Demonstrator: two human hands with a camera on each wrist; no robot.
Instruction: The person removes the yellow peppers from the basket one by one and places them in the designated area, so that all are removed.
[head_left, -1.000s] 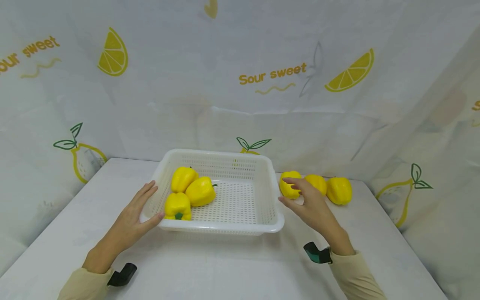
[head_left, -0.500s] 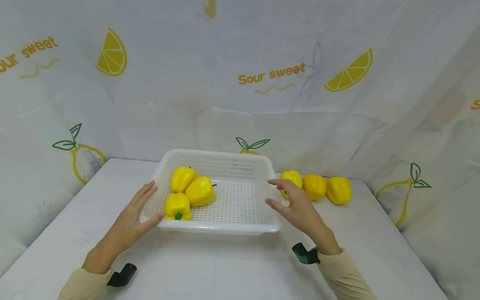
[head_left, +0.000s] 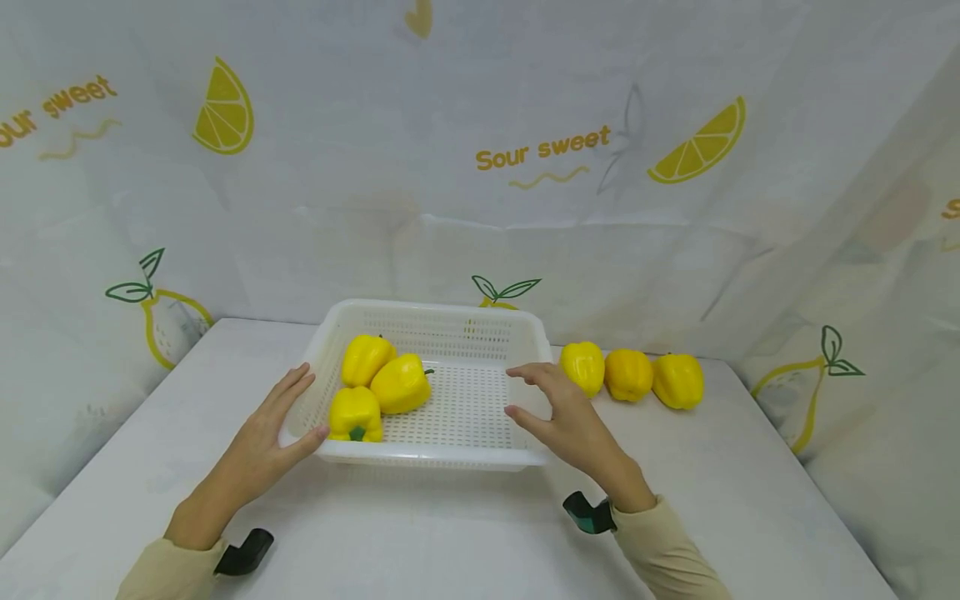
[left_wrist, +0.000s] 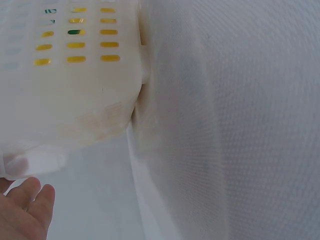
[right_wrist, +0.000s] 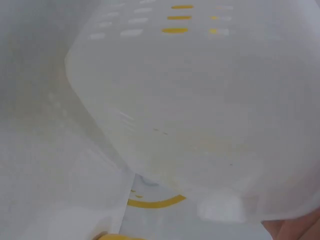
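A white slotted plastic basket (head_left: 420,452) stands on the table, with several of its slots filled by yellow in both wrist views. Inside, at its left end, lie three yellow bell peppers (head_left: 401,383). My left hand (head_left: 258,442) rests against the basket's left rim, thumb near the front corner and fingers along the side; its fingertips (left_wrist: 44,200) show under the rim in the left wrist view. Over the right rim hovers my right hand (head_left: 573,421), thumb and fingers spread apart with nothing between them.
Three more yellow bell peppers (head_left: 628,375) lie in a row right of the basket, near the back edge. A white cloth (head_left: 420,208) with lemon prints hangs behind the table (head_left: 420,533). Black devices (head_left: 246,552) sit on both wrists.
My right hand has moved left, from in front of the loose peppers to over the basket's right rim. The left hand, basket and peppers have stayed in place.
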